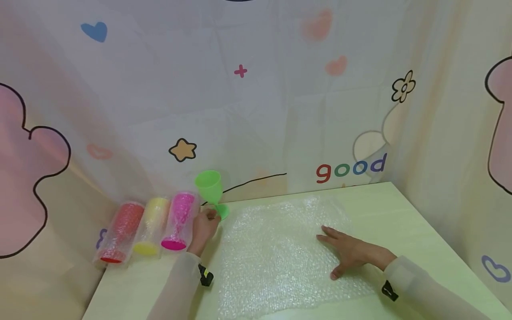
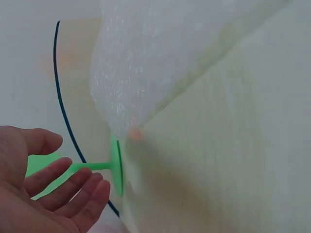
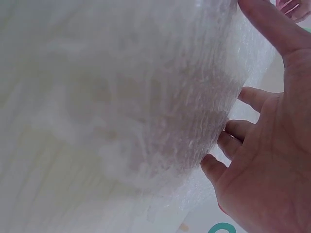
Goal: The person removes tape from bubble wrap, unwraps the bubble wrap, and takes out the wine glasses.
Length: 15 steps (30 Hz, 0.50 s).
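A green plastic goblet [image 1: 209, 186] stands upright at the back of the table. Close to its stem and round foot is my left hand [image 1: 206, 226]; in the left wrist view that hand [image 2: 58, 184] has its thumb apart from loosely bent fingers, which hide part of the goblet's cup. A sheet of clear bubble wrap [image 1: 276, 258] lies spread over the middle of the table. On its right part rests my right hand [image 1: 350, 251], fingers spread. The right wrist view shows the fingertips of that hand [image 3: 267, 160] touching the wrap.
Left of the goblet lie three bubble-wrapped goblets: pink [image 1: 182, 220], yellow [image 1: 151, 226] and red [image 1: 123, 231]. A printed curtain [image 1: 256, 111] hangs right behind the table [image 1: 404, 240] and along both sides.
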Each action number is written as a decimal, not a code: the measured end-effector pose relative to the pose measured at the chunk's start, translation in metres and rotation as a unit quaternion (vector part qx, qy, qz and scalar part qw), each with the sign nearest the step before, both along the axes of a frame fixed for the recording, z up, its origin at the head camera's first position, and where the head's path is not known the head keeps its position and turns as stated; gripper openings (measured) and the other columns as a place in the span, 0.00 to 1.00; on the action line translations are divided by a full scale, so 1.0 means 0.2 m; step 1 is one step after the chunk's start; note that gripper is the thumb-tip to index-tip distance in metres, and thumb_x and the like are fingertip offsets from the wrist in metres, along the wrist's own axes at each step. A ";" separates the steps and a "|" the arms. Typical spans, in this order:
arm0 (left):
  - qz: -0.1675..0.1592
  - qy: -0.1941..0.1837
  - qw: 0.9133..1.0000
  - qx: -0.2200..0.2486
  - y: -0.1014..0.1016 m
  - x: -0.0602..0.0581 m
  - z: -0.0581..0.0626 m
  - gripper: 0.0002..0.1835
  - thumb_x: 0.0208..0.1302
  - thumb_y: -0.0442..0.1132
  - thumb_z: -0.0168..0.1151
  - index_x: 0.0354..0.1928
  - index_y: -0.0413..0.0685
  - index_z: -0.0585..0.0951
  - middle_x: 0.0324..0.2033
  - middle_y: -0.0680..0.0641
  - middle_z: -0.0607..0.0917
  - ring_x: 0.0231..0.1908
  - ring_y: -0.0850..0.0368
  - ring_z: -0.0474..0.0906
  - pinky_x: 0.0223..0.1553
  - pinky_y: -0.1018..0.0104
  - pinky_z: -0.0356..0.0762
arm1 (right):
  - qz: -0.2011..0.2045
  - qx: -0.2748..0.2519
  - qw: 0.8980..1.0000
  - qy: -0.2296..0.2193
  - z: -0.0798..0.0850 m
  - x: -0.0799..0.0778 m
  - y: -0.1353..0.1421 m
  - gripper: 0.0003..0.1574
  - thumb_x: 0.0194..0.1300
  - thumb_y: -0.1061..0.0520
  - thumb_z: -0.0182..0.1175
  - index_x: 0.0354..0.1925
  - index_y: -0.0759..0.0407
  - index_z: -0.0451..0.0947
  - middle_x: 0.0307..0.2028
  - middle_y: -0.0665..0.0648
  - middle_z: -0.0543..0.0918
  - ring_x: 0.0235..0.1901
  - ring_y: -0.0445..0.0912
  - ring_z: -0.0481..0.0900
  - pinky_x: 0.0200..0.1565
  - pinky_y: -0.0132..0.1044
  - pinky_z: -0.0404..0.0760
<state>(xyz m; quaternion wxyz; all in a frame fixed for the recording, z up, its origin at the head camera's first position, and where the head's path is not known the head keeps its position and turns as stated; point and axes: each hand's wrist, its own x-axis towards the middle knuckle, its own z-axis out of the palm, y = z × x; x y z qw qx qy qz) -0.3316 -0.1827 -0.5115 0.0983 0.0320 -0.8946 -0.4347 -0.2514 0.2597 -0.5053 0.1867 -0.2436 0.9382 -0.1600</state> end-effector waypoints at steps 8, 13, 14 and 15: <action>-0.037 0.047 0.997 -0.042 0.00 0.15 0.07 0.19 0.64 0.39 0.63 0.53 0.37 0.81 0.52 0.38 0.85 0.51 0.41 0.82 0.52 0.48 0.80 | -0.005 0.004 1.000 -0.009 -0.01 -0.01 0.00 0.74 0.37 0.31 0.76 0.76 0.53 0.54 0.78 0.64 0.45 0.76 0.65 0.47 0.70 0.65 0.58; -0.033 0.096 0.992 -0.074 -0.02 0.23 0.13 0.16 0.64 0.38 0.62 0.51 0.38 0.82 0.50 0.38 0.85 0.49 0.40 0.83 0.48 0.48 0.82 | -0.011 0.015 1.000 -0.010 -0.01 0.01 0.00 0.74 0.36 0.31 0.76 0.75 0.52 0.55 0.78 0.65 0.46 0.75 0.65 0.49 0.69 0.66 0.60; -0.029 0.106 0.991 -0.081 -0.03 0.25 0.14 0.16 0.64 0.38 0.62 0.51 0.38 0.82 0.49 0.37 0.85 0.48 0.40 0.83 0.47 0.48 0.82 | -0.010 0.015 1.000 -0.008 -0.01 0.01 0.00 0.74 0.36 0.31 0.76 0.75 0.53 0.55 0.78 0.65 0.47 0.75 0.66 0.49 0.68 0.66 0.60; -0.023 0.117 0.989 -0.088 -0.04 0.26 0.15 0.16 0.64 0.38 0.62 0.51 0.37 0.82 0.48 0.37 0.85 0.47 0.40 0.83 0.46 0.48 0.82 | -0.011 0.014 1.000 -0.008 -0.01 0.02 0.00 0.74 0.36 0.31 0.76 0.75 0.53 0.55 0.78 0.65 0.47 0.75 0.66 0.49 0.68 0.66 0.60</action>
